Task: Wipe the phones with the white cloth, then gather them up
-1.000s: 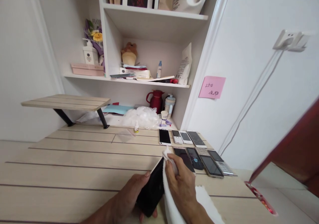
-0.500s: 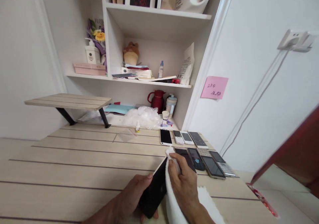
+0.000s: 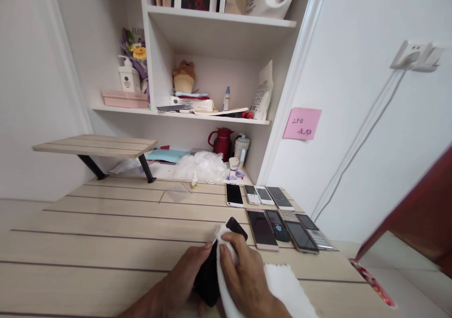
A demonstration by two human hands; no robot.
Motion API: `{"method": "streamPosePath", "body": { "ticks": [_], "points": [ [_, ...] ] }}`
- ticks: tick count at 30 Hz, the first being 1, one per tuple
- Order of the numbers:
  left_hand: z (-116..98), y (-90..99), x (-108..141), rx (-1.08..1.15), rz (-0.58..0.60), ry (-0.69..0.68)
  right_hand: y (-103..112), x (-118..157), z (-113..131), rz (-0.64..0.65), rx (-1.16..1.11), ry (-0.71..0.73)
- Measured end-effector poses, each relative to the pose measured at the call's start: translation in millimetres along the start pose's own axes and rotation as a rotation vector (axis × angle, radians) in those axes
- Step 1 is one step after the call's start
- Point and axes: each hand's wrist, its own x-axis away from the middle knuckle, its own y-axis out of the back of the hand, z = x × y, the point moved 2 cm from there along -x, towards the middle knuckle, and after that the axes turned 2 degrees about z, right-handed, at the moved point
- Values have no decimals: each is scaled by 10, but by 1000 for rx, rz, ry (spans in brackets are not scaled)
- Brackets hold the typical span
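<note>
Left hand (image 3: 180, 275) grips a black smartphone (image 3: 207, 280); right hand (image 3: 243, 275) clamps a white cloth (image 3: 278, 285) against it, with a row of smartphones (image 3: 261, 228) at 1 o'clock.

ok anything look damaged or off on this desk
One phone at the back right of the desk has pale diagonal lines across its dark screen. They could be cracks, though glare is possible. A loose heap of crumpled clear plastic behind the desk also looks untidy.
</note>
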Motion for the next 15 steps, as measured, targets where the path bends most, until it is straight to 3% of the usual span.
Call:
{"method": "streamPosePath", "body": {
  "ticks": [5, 11, 15],
  "points": [
    [87, 10, -29, -34, 63, 36, 107, -79, -93, -211, 29, -113],
    [133, 51, -36, 48, 32, 25, 53, -57, -36, -85, 24, 5],
    [125, 30, -35, -15, 67, 30, 119, -93, -98, -202, 42, -82]
  ]
}}
